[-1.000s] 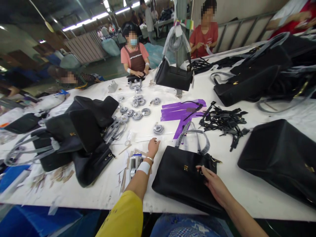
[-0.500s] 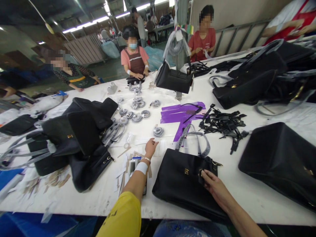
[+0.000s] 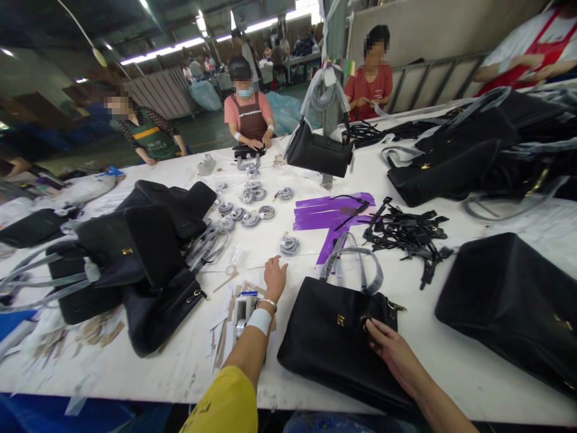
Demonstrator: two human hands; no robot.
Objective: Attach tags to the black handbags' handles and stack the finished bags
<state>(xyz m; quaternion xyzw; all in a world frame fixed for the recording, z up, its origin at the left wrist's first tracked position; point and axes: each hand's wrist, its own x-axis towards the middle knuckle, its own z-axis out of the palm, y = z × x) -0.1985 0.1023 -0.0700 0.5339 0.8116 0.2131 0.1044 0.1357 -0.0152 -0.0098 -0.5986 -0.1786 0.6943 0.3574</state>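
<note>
A black handbag (image 3: 324,337) with a gold emblem and plastic-wrapped handles (image 3: 372,270) lies before me. My right hand (image 3: 387,341) pinches a small black tab with gold metal on the bag's right part. My left hand (image 3: 274,276) hovers over the white table, left of the bag, its fingers apart and holding nothing. Just beyond its fingertips lies a wrapped coiled strap (image 3: 289,244). Beside my left wrist stands a tape dispenser (image 3: 243,310) among paper strips.
Black bags are heaped at left (image 3: 108,246) and back right (image 3: 451,156); another bag (image 3: 509,307) lies at right. Purple sheets (image 3: 311,211) and black tabs (image 3: 406,231) lie mid-table. A bag (image 3: 319,150) hangs on a post. Several people stand across the table.
My left hand has drawn back slightly and its fingers have spread. My right hand still pinches the tab, which has shifted a little left. The view has tilted slightly.
</note>
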